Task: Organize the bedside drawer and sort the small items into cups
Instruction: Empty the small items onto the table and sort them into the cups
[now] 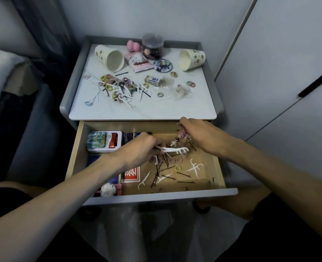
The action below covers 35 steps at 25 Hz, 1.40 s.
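Now, your left hand (139,148) has its fingertips pinched together on a small bunch of white floss picks (172,149), just above the tangle of hairpins (164,167) in the open drawer (162,195). Pinch the handles, not the thin bows, and check that no pin hangs from them before you lift clear. Your right hand (199,135) curls over a pink charm keyring (182,136) near the drawer's back wall. Its fingertips are hidden, so it only seems clamped on it. Both paper cups (110,57) lie on their sides on the counter (137,108). Stand one upright first, then drop the picks in, one kind per cup.
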Each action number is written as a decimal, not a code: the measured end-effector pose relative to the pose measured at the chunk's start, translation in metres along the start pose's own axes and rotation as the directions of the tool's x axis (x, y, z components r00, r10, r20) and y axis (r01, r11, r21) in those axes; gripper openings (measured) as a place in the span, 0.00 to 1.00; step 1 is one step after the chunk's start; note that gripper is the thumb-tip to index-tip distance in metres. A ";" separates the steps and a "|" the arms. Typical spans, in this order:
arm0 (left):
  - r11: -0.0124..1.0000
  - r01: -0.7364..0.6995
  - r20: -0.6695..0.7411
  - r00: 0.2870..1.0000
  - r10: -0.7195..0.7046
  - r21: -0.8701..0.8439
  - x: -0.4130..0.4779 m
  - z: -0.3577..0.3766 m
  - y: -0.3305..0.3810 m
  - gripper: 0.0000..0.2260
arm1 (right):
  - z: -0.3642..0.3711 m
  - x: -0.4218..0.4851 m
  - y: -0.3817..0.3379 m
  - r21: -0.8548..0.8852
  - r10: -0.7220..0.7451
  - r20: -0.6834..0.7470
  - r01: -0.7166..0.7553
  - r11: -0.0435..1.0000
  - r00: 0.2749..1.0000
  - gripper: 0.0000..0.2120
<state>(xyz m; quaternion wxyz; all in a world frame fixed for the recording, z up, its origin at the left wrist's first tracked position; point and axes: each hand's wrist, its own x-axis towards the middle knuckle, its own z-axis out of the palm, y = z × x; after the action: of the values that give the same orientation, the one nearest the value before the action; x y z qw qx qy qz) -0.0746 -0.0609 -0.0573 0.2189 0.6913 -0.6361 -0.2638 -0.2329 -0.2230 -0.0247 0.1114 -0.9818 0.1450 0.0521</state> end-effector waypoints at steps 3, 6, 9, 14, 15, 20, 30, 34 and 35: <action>0.997 0.060 -0.118 0.991 -0.064 -0.040 0.000 -0.031 0.007 0.02 | -0.027 0.009 -0.003 0.015 -0.007 -0.071 0.008 1.000 0.997 0.15; 0.988 0.086 -0.262 0.958 -0.117 -0.127 -0.002 -0.065 0.009 0.02 | -0.054 0.031 -0.005 0.007 0.029 -0.148 -0.029 1.000 0.989 0.15; 0.940 0.098 -0.330 0.920 -0.210 -0.327 -0.001 -0.094 -0.002 0.05 | -0.074 0.057 -0.010 0.060 0.059 -0.193 -0.049 0.997 0.979 0.14; 0.807 0.126 -0.400 0.819 -0.413 -0.577 0.008 -0.136 -0.045 0.09 | -0.086 0.110 -0.009 0.139 0.120 -0.175 -0.096 0.986 0.977 0.08; 0.782 0.151 -0.394 0.797 -0.458 -0.604 0.010 -0.139 -0.055 0.09 | -0.085 0.119 -0.007 0.153 0.136 -0.144 -0.113 0.982 0.980 0.08; 0.720 0.291 -0.387 0.686 -0.616 -0.631 0.023 -0.144 -0.098 0.08 | -0.068 0.162 0.007 0.113 0.164 -0.023 -0.161 0.980 0.986 0.07; 0.781 0.417 -0.490 0.614 -0.619 -0.465 0.039 -0.141 -0.130 0.09 | -0.030 0.175 0.028 0.025 0.066 -0.056 -0.064 0.998 0.996 0.10; 0.834 0.490 -0.522 0.656 -0.544 -0.253 0.035 -0.143 -0.122 0.18 | -0.028 0.168 0.034 0.080 0.125 -0.110 -0.117 0.990 0.986 0.17; 0.838 0.519 -0.513 0.679 -0.525 -0.171 0.034 -0.145 -0.118 0.19 | -0.030 0.165 0.034 0.078 0.131 -0.141 -0.121 0.990 0.981 0.18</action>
<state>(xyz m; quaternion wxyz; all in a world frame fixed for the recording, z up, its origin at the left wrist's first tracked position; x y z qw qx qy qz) 0.1104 -0.0883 -0.0240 0.3084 0.8876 -0.3229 -0.1129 -0.0840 -0.3069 -0.0247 0.1307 -0.9673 0.2165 -0.0177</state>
